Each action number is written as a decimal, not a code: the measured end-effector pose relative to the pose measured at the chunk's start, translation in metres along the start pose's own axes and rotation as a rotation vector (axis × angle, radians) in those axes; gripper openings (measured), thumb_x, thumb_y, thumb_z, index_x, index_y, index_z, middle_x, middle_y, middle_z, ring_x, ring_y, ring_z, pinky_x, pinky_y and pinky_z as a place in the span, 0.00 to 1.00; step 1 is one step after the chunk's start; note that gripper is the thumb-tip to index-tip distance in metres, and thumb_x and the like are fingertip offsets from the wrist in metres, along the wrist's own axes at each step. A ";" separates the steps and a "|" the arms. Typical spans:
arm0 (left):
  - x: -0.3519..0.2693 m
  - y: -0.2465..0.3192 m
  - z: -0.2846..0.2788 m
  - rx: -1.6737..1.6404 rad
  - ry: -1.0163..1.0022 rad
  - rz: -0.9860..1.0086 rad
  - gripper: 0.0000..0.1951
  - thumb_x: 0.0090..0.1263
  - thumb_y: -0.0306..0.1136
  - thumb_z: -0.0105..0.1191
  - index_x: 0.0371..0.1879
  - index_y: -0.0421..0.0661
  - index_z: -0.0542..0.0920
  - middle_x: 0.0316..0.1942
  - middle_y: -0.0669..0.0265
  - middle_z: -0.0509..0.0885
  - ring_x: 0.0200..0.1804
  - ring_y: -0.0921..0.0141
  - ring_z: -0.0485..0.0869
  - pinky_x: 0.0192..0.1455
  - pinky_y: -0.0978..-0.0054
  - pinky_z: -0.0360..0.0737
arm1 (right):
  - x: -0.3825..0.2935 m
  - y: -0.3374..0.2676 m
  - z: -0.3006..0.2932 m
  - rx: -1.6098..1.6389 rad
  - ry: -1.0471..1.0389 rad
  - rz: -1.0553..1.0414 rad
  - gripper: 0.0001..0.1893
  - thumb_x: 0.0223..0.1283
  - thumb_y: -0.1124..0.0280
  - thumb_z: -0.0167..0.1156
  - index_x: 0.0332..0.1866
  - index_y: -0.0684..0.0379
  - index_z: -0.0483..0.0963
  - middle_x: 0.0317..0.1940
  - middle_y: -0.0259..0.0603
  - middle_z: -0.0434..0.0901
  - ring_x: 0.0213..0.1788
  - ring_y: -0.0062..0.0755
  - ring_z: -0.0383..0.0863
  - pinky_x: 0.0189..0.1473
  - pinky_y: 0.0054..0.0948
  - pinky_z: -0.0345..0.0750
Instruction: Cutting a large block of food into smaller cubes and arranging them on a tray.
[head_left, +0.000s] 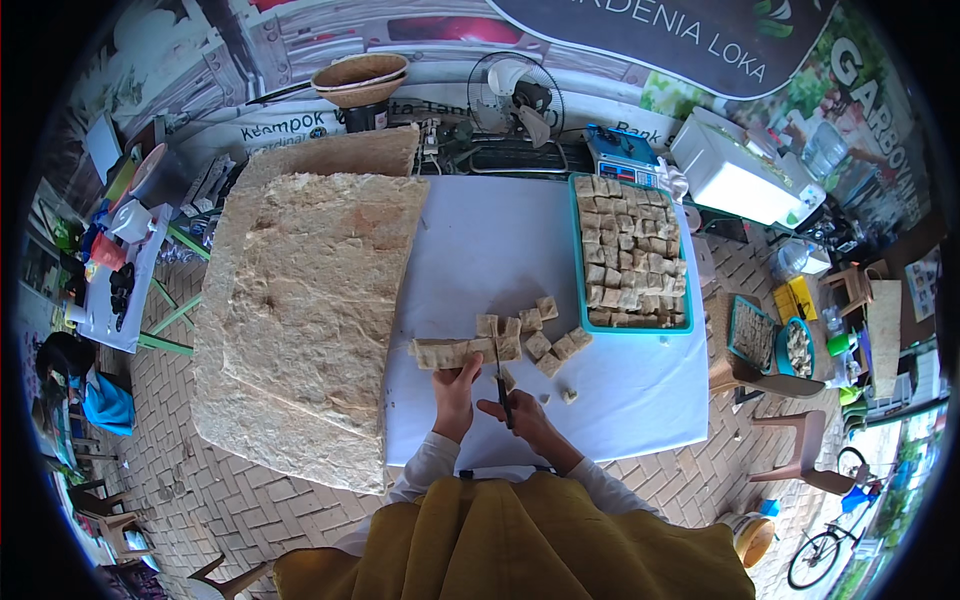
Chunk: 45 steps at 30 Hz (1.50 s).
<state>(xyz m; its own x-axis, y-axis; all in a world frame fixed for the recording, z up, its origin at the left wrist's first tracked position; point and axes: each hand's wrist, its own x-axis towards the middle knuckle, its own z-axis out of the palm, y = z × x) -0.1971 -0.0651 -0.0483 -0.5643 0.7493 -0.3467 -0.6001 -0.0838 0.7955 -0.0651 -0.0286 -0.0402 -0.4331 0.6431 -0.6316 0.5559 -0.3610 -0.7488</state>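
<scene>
My left hand (454, 394) holds a strip of tan fibrous material (446, 354), probably rockwool, with the thumb on its near side. In my right hand (534, 424) is a knife (504, 397) with a dark handle. Its narrow blade points away from me and lies across the strip near the right end. Several cut cubes (551, 365) lie loose to the right of the blade, with small crumbs (570, 395) nearer to me. Beyond them stands a turquoise tray (579, 300) packed with rows of similar cubes (634, 255).
Large fibrous slabs (315, 322) cover the left side of the white-clothed table (487, 247). At its far edge are a fan (517, 97) and a blue scale (622, 154). Brown chairs (806, 454) stand right; another person (105, 401) is at the far left.
</scene>
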 end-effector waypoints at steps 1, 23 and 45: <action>0.000 0.001 0.000 -0.005 -0.001 -0.007 0.13 0.57 0.30 0.60 0.40 0.48 0.75 0.37 0.74 0.77 0.40 0.79 0.75 0.42 0.78 0.70 | 0.001 0.003 0.001 -0.039 0.039 -0.012 0.29 0.36 0.44 0.69 0.25 0.62 0.69 0.19 0.35 0.71 0.21 0.22 0.68 0.23 0.22 0.66; -0.007 -0.004 0.007 0.002 0.040 0.030 0.09 0.57 0.28 0.60 0.35 0.40 0.77 0.32 0.71 0.78 0.33 0.80 0.75 0.37 0.82 0.71 | -0.001 -0.001 0.001 -0.097 0.117 -0.076 0.31 0.34 0.43 0.70 0.26 0.64 0.71 0.24 0.41 0.75 0.29 0.27 0.74 0.31 0.26 0.70; 0.001 0.003 -0.003 0.020 0.142 -0.046 0.13 0.55 0.39 0.63 0.32 0.45 0.77 0.27 0.77 0.77 0.32 0.82 0.72 0.36 0.77 0.66 | -0.003 -0.004 -0.003 -0.149 0.211 -0.093 0.30 0.33 0.43 0.70 0.20 0.65 0.72 0.16 0.39 0.74 0.21 0.25 0.72 0.26 0.28 0.71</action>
<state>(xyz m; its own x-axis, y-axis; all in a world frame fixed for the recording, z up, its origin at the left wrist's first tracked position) -0.2012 -0.0667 -0.0477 -0.6118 0.6512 -0.4491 -0.6166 -0.0369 0.7864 -0.0637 -0.0270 -0.0350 -0.3389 0.8007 -0.4940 0.6259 -0.2001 -0.7538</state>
